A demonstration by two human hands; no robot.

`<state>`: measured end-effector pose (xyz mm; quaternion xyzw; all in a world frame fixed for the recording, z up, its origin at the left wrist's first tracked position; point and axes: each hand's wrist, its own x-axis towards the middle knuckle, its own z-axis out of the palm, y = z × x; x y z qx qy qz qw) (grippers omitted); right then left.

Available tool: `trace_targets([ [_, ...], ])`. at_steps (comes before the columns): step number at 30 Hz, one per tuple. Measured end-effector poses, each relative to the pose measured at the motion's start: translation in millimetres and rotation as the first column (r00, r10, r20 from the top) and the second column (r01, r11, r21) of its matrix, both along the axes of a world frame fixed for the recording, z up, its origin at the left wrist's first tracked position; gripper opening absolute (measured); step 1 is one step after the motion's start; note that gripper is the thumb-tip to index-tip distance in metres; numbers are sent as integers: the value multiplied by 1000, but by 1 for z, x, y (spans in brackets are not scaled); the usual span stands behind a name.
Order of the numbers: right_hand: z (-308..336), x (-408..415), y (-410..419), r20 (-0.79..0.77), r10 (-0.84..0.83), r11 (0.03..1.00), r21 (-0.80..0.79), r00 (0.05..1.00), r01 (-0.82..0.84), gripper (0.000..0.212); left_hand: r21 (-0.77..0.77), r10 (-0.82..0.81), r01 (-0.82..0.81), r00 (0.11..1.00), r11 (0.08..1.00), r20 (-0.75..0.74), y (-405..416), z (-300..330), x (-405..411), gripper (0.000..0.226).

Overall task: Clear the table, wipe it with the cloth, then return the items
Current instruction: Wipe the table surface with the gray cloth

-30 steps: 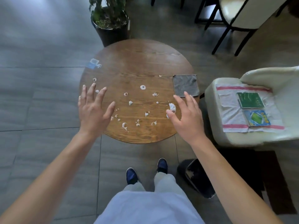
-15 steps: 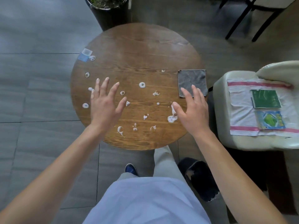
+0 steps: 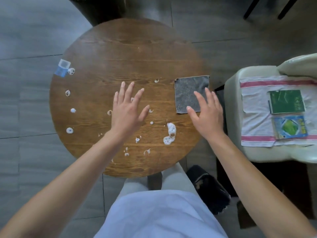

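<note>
Two hands out, both flat with fingers spread, holding nothing. Right hand point(image 3: 206, 115) has moved up and right since a second ago: it was over the big foam blob point(image 3: 169, 133), now its fingertips lie over the near right corner of the cloth point(image 3: 188, 93); contact can't be told. Left hand point(image 3: 127, 109) has drifted toward the middle of the tabletop point(image 3: 120, 54), hovering over foam spots. Cloth lies flat at the right edge, not yet lifted. Foam dots scattered left and near side; small blue-and-clear item point(image 3: 62, 67) at far left edge. Two books point(image 3: 286, 101) sit on a towel point(image 3: 253, 107) on the chair point(image 3: 233, 93) to the right, so clearing looks done. Likely next: grab cloth, start wiping.
</note>
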<state>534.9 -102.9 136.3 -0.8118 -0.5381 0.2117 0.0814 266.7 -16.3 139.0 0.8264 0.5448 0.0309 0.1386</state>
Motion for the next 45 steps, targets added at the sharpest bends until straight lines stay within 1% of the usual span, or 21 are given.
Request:
trace_targets([
  [4,-18,25,19,42,-4,1000,-31,999,6,63,-30,-77,77,997,997,7,27,-18,44,65],
  [8,-43,50,41,61,-17,997,-74,998,22,65,-114,-123,127,992,985,34,51,-44,85,64],
  [12,-68,69,65,45,-42,994,-95,998,46,66,-165,-165,160,986,973,-14,70,-70,113,67],
  [15,-87,81,79,42,-37,992,-117,998,42,67,-203,-156,147,987,968,-28,83,-90,129,68],
  [20,-121,98,94,47,-31,983,-179,998,39,66,-333,-115,107,993,937,-6,88,-132,149,69],
  [23,-137,106,101,47,-8,979,-204,999,18,68,-335,-120,109,993,936,-12,86,-145,159,70],
  [27,-151,113,112,73,1,976,-215,997,15,69,-269,-108,96,994,958,-28,88,-156,170,70],
  [30,-160,113,117,121,25,973,-231,992,4,70,-336,-103,89,994,937,-23,91,-166,177,72],
  [32,-165,113,119,127,46,969,-248,991,-13,72,-376,-89,74,996,924,-24,93,-172,179,73],
  [35,-168,114,122,78,10,977,-215,997,7,78,-381,-72,67,997,922,2,96,-173,183,73],
  [38,-171,116,125,-7,-57,981,-185,998,55,83,-442,-10,30,999,896,48,94,-173,191,73],
  [40,-170,118,126,-21,-68,976,-211,997,62,77,-478,1,12,1000,878,27,90,-175,195,72],
  [41,-169,117,128,-23,-63,972,-230,998,57,70,-501,4,10,1000,866,28,89,-176,194,69],
  [43,-165,117,126,-24,-62,967,-250,998,54,49,-525,12,24,998,850,65,86,-181,194,53],
  [45,-160,116,124,-33,-85,970,-229,996,75,32,-506,-5,53,995,861,97,82,-182,192,34],
])
